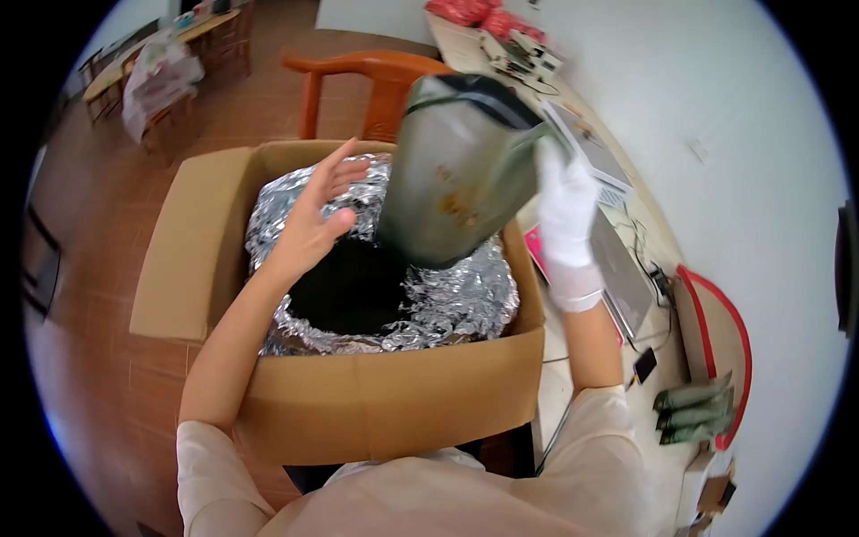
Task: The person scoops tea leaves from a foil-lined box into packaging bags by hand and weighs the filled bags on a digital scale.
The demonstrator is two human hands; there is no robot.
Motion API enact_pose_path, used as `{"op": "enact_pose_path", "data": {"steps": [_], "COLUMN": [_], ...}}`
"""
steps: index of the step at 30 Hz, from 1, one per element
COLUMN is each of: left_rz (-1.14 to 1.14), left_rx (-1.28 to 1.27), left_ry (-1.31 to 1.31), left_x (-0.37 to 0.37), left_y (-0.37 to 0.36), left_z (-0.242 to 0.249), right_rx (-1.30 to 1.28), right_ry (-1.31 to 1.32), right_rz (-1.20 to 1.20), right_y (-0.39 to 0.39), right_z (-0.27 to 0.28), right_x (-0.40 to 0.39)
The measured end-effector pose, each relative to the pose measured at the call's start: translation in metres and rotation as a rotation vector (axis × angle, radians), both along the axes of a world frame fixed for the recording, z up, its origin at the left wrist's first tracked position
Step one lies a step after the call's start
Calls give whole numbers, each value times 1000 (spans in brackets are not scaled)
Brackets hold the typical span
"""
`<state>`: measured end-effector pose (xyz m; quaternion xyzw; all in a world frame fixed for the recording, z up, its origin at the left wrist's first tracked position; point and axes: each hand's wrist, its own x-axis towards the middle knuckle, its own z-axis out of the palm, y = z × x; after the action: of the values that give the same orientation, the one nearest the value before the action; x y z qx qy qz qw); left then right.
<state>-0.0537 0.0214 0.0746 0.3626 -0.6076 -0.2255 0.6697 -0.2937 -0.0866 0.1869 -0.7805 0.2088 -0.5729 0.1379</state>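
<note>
A grey-green container (461, 183) with gold markings and a dark top hangs tilted over a cardboard box (385, 403). My right hand (565, 201), in a white glove, grips its upper right corner and is smeared by motion. Beside the container, my bare left hand (324, 210) is raised with the fingers apart, holding nothing. Crumpled silver foil (465, 300) lines the box around a dark hollow (349, 291). The container hides part of the foil and the hollow.
An orange wooden chair (380, 67) stands behind the box. On the right-hand table are a laptop (617, 268), cables, a red-edged board (720, 349) and several green packets (696, 410). Red bags (474, 13) lie at the far end; another table (148, 54) stands far left.
</note>
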Motion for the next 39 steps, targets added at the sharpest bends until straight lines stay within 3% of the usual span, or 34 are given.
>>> {"op": "enact_pose_path", "data": {"steps": [2,4,6,10,17,19,20,22,24,26,28,33,36,39], "left_rz": [125,154,210,290,290,345,332,473,344,384,260,251,234,251], "left_rx": [-28,285,434,203,226,154,161,33,118,100,314,171,88,69], "left_ry": [-46,1,129,164,-43,-141,-146,-577,-865,-863,-962,-834,-865,-914], "left_x": [3,0,18,24,40,31,21,2,-12,-17,-10,-13,-13,-15], "left_y": [-2,14,9,-7,-7,-4,2,9,9,7,9,9,10,12], "left_z": [-12,4,2,-12,-4,5,15,29,30,21,21,19,19,22], "right_rx": [173,261,421,671,610,400,290,91,64,31,-176,-128,-45,-54], "right_ry": [79,4,28,-37,-62,276,338,357,409,465,644,641,562,627], "right_rz": [143,342,332,437,353,78,87,178,198,229,245,250,392,377], "right_y": [15,13,10,3,-13,-14,-6,0,8,12,12,12,9,11], "right_z": [-32,-68,-76,-79,-83,-84,-85,-102,-102,-96,-90,-82,-77,-75], "right_x": [34,59,65,55,41,38,40,44,47,45,42,39,37,35]}}
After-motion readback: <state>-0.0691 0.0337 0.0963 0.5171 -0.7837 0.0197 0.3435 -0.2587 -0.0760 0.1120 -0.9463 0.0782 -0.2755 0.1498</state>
